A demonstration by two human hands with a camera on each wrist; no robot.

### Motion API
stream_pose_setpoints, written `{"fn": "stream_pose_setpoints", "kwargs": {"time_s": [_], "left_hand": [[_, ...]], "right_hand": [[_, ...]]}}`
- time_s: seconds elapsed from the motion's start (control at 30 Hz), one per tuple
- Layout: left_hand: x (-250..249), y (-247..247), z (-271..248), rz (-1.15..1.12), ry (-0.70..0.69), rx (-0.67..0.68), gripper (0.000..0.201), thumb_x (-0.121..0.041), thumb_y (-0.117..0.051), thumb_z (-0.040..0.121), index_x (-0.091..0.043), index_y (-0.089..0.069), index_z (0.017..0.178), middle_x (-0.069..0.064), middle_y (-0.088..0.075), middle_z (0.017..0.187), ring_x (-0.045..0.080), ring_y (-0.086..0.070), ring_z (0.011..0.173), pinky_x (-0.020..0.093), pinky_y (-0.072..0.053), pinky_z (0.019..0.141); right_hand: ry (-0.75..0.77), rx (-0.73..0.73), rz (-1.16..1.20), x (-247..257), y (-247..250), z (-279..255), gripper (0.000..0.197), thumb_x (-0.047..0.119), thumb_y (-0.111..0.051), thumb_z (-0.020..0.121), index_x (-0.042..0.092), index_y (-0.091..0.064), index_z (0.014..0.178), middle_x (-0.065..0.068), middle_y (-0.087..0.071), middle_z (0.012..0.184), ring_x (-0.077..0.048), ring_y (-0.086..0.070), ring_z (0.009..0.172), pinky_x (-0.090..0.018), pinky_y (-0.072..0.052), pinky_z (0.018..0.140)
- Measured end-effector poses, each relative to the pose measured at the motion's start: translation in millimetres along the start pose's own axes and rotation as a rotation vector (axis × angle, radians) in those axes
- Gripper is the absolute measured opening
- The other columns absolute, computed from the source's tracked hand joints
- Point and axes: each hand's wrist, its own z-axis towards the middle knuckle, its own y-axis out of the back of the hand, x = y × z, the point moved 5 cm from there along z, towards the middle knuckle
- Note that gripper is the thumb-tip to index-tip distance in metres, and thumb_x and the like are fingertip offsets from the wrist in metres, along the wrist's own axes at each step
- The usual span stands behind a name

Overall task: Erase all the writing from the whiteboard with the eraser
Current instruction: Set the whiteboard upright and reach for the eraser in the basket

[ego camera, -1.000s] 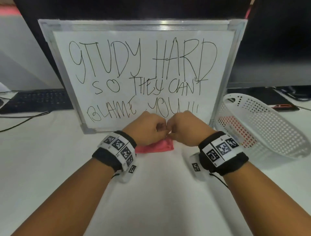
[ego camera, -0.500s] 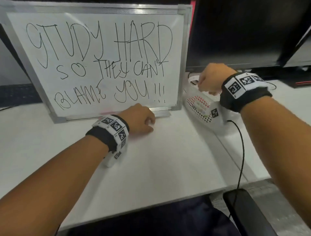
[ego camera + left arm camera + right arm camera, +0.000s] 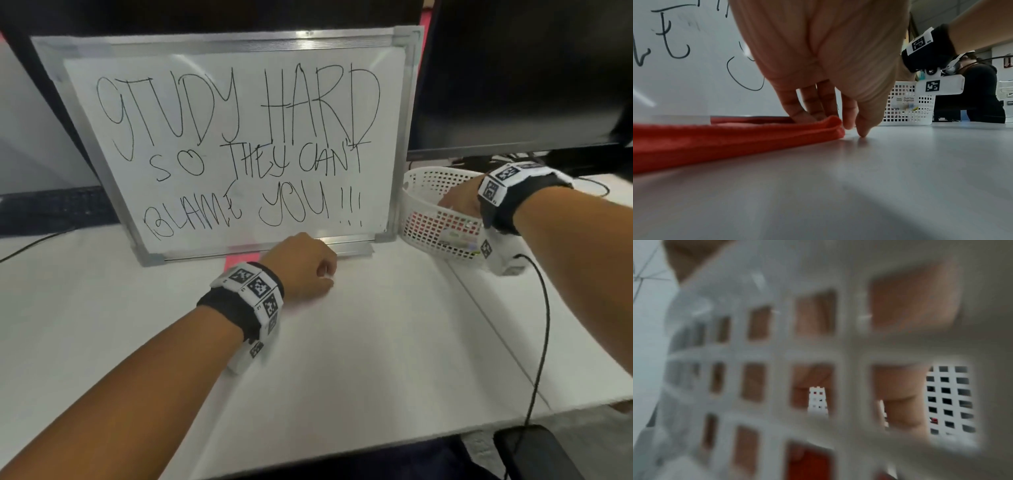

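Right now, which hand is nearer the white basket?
Right. The right hand reaches into the white basket; the left hand rests on the red cloth in front of the whiteboard, clear of it.

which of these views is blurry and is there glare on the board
Right wrist view: heavily blurred, the white plastic lattice basket pressed close to the lens. Head view: sharp at centre, faint glare low on the metal-framed whiteboard. Left wrist view: folded red cloth soft in the foreground.
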Motion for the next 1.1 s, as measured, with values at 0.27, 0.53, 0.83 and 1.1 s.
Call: {"fn": "stream_pose_setpoints", "kwargs": {"time_s": [0.27, 0.53, 0.83, 1.1], "left_hand": [[2.4, 13.0, -4.7, -0.007, -0.033, -0.085, 0.007, -0.035, -0.062, 0.082, -0.029, -0.065, 0.079, -0.014, -0.061, 0.073, 0.013, -0.060, 0.075, 0.035, -0.056, 0.075], [32.3, 57.7, -33.8, -0.169, 0.052, -0.583, 0.013, -0.032, -0.060, 0.083, -0.027, -0.071, 0.086, -0.014, -0.066, 0.076, -0.002, -0.052, 0.064, 0.029, -0.051, 0.075], [104.8, 92.0, -100.9, -0.320, 0.390, -1.119, 0.016, -0.015, -0.068, 0.084, -0.025, -0.062, 0.094, -0.001, -0.057, 0.099, 0.020, -0.055, 0.092, 0.037, -0.047, 0.087], [178.3, 88.6, -141.3, -0.444, 0.673, -1.294, 0.024, -0.019, -0.067, 0.084, -0.017, -0.054, 0.104, 0.011, -0.056, 0.112, 0.032, -0.050, 0.109, 0.034, -0.040, 0.090]], "right_hand": [[-0.059, -0.123, 0.228, 0.1, 5.0, -26.0, 0.041, 0.030, -0.060, 0.096, 0.018, -0.060, 0.136, -0.005, -0.057, 0.144, -0.027, -0.054, 0.130, -0.044, -0.040, 0.113], [-0.218, -0.364, 0.618, -27.0, 81.8, -101.8, 0.051, 0.039, -0.084, 0.067, 0.018, -0.061, 0.108, -0.007, -0.065, 0.095, -0.028, -0.064, 0.083, -0.042, -0.057, 0.076], [0.157, -0.656, 1.057, 115.8, 62.0, -148.4, 0.071, 0.041, -0.085, 0.067, 0.030, -0.040, 0.121, -0.009, -0.053, 0.112, -0.026, -0.061, 0.090, -0.040, -0.057, 0.072], [0.415, -0.689, 0.650, 243.5, 64.3, -126.2, 0.066, 0.051, -0.071, 0.075, 0.024, -0.043, 0.129, -0.006, -0.040, 0.107, -0.030, -0.041, 0.102, -0.045, -0.044, 0.087]]}}
